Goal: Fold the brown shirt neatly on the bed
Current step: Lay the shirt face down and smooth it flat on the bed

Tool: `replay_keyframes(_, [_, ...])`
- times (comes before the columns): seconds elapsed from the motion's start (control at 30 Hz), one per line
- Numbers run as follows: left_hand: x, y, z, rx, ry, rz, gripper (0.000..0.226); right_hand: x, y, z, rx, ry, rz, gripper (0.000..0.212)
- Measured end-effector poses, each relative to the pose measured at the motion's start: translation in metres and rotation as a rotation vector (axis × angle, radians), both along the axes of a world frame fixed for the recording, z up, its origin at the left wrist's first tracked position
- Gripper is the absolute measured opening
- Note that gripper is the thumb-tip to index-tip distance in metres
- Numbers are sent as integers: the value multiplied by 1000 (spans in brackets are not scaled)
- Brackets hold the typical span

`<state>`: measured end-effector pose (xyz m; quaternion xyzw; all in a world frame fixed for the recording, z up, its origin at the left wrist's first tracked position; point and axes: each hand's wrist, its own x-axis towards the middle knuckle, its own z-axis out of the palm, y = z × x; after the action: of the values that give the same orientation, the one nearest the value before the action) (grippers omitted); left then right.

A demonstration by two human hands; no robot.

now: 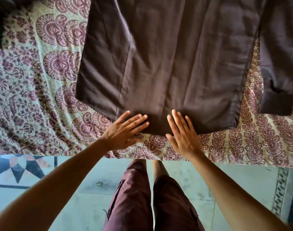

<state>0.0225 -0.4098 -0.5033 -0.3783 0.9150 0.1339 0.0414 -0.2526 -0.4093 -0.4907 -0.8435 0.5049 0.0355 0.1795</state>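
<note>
Pale green floor tiles with a dark star-patterned tile at the left run along the foot of a bed covered by a cream and maroon paisley-printed cotton bedspread. Spread flat on that bedspread lies the dark brown long-sleeved cotton shirt, its hem toward the person and its upper part cut off by the top edge of the head view. Soft lengthwise creases run down the body, and a vertical fold or seam line shows left of centre. One sleeve lies down the right side, its cuff near the hem and apart from the body, with bedspread showing between them.

Both hands are flat and open, fingers spread, gripping nothing. The left hand has its fingers pressed on the hem; the right hand lies just beside it, fingertips over the same edge. Maroon shorts show below.
</note>
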Motion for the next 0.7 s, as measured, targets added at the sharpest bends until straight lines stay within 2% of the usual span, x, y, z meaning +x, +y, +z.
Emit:
replay_keyframes(0.1, [0, -35, 9, -18, 14, 309, 59, 27, -30, 5, -35, -28, -131, 60])
replay_keyframes(0.23, [23, -70, 8, 75, -118, 585, 62, 34, -67, -4, 2, 85, -263, 62])
replay_keyframes(0.37, [84, -58, 7, 126, -177, 882, 69, 14, -64, -10, -13, 146, -185, 63])
replay_keyframes(0.5, [85, -66, 16, 100, -135, 1144, 69, 25, -69, -3, -32, 128, -286, 62])
replay_keyframes(0.57, [66, -90, 20, 45, -111, 1102, 66, 40, -86, 1, -61, 99, -331, 63])
replay_keyframes(0.7, [13, -149, 12, -8, -19, 583, 62, 76, -150, 1, -102, 56, -331, 63])
